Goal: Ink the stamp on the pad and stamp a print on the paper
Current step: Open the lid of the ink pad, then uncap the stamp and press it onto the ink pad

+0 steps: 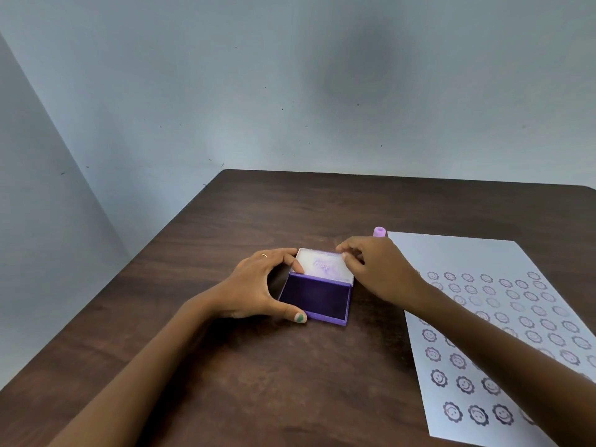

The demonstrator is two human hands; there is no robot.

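A purple ink pad (317,300) lies open in the middle of the table, its dark violet ink surface facing up. Its white-lined lid (322,265) is folded back on the far side. My left hand (263,287) grips the pad's left side, thumb at the near corner, fingers at the lid's left edge. My right hand (375,269) pinches the lid's far right edge. A small pink stamp (379,231) stands upright just behind my right hand, untouched. The white paper (490,317) lies to the right, covered with several smiley-flower prints.
The dark wooden table (258,214) ends at a grey wall behind and drops off along its left edge. The paper's far strip near the stamp has no prints.
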